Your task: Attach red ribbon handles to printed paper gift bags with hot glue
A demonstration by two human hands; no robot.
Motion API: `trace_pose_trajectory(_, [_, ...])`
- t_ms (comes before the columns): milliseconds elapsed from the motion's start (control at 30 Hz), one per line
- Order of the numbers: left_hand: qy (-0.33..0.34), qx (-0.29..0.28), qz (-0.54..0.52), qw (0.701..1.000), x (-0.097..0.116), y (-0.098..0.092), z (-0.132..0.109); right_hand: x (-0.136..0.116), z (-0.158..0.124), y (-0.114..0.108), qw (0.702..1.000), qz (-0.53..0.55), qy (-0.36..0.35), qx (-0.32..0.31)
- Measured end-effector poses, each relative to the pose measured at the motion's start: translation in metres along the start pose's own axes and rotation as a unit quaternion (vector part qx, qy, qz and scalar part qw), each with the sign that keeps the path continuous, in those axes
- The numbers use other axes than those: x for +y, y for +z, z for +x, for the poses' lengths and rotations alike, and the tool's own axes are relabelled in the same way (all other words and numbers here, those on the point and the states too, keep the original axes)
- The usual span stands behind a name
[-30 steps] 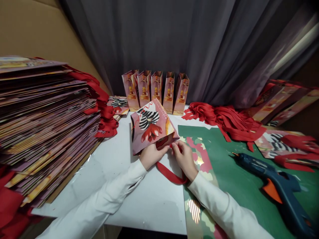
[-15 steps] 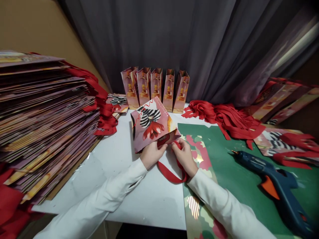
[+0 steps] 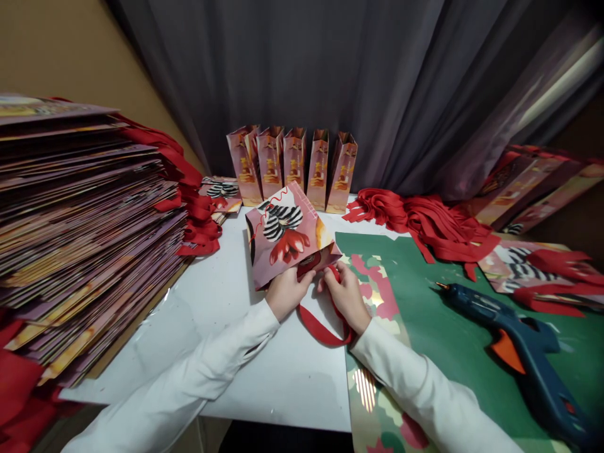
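1. Your left hand [image 3: 287,296] is clamped on the paper bag [image 3: 287,236] at its open lower edge, mid-frame; best hold it lightly to avoid creases.
2. Your right hand [image 3: 346,296] pinches the red ribbon [image 3: 318,330] beside it; a flat, untwisted band should handle best.
3. Yellow lettering on the upright bags [image 3: 295,160], upper centre, is too small to read.
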State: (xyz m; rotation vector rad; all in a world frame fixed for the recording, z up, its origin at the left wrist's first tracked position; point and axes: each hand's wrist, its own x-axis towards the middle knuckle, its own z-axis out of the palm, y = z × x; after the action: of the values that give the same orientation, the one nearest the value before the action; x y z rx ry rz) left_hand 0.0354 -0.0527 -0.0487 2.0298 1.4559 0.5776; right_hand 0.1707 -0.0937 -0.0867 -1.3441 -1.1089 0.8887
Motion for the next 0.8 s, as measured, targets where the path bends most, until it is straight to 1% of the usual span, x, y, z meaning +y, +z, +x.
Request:
trace_pose_trajectory(100, [-0.005, -0.005, 0.003, 1.000, 0.000, 0.001, -0.001, 0.002, -0.002, 0.003, 1.000, -0.001, -0.009, 0.015])
trace_pose_trajectory(200, [-0.013, 0.002, 0.009, 1.000, 0.000, 0.001, -0.001, -0.001, -0.003, 0.003, 1.000, 0.017, -0.002, 0.001])
trace_pose_trajectory(267, [-0.012, 0.009, 0.012, 1.000, 0.000, 0.001, -0.002, -0.003, -0.003, 0.002, 0.999, 0.038, 0.002, -0.021])
trace_pose_trajectory(400, [-0.008, 0.010, 0.016, 1.000, 0.003, -0.001, -0.003, -0.004, -0.002, 0.000, 0.992, 0.091, -0.011, -0.090])
trace_pose_trajectory(633, [-0.005, -0.006, 0.021, 1.000, 0.002, 0.000, -0.003, -0.004, 0.003, -0.005, 0.985, 0.121, -0.017, -0.121])
trace_pose_trajectory(700, [-0.002, -0.012, 0.024, 1.000, 0.002, 0.000, -0.004, -0.008, 0.005, -0.009, 0.983, 0.119, -0.015, -0.138])
trace_pose_trajectory(800, [0.013, -0.025, 0.033, 0.999, 0.002, 0.002, -0.005, -0.012, 0.009, -0.017, 0.977, 0.075, -0.009, -0.200])
